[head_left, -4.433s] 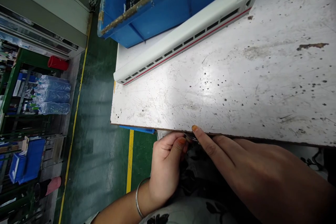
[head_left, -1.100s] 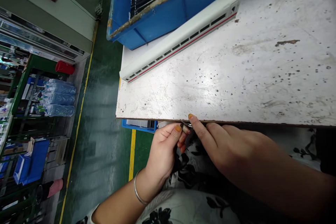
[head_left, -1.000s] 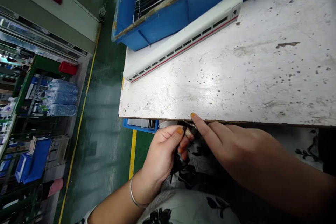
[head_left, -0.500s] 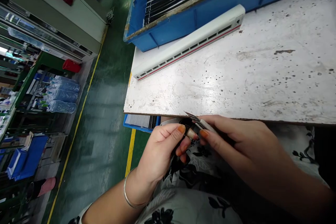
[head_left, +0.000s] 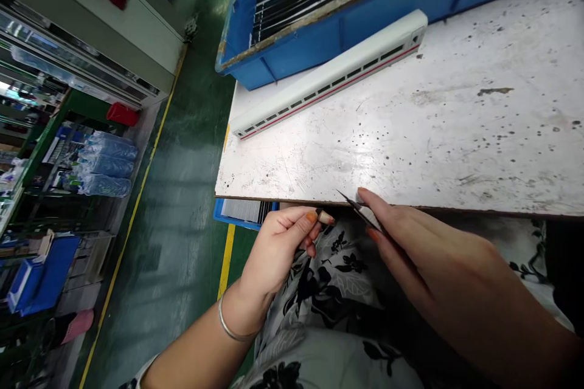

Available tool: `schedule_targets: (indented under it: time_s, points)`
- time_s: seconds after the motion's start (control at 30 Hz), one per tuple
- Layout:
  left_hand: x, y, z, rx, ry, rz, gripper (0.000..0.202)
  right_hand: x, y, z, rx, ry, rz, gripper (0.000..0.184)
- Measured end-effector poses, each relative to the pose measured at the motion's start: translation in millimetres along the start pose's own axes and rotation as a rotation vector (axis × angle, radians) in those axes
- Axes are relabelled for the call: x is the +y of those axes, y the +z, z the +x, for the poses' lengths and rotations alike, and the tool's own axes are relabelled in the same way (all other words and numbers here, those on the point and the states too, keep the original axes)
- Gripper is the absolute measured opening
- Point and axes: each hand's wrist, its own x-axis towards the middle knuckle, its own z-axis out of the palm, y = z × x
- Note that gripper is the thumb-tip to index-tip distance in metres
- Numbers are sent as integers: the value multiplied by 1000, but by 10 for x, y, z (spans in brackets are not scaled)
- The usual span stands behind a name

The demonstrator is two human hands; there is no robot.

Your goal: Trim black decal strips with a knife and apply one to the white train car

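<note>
Tweezers (head_left: pixel 360 209): coloured steel-grey, dark-tipped | fingernails (head_left: pixel 311 216): painted orange | train model (head_left: pixel 328 79): coloured white, striped red | plastic crate (head_left: pixel 292 55): coloured blue | lap cloth (head_left: pixel 328 292): printed with black flowers on grey | floor (head_left: pixel 182 194): painted green, lined yellow

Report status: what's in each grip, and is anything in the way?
Right hand gripping fine pointed tweezers. Left hand pinching a small pale piece. Tweezer tips just over the edge of the scratched white bench.
</note>
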Motion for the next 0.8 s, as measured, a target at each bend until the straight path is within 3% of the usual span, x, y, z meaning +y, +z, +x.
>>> schedule_targets:
  time_s: [0.23, 0.37, 0.8]
  points:
    - [-79, 21, 111, 55, -120, -91, 23, 60, 199, -197, -118, -13, -53, 29]
    - [-90, 35, 108, 82, -111, -83, 23, 97, 269, -168, -85, -32, -108, 26]
    - [-57, 14, 138, 116, -96, -49, 24, 64, 223, -6, -86, -17, -54, 28]
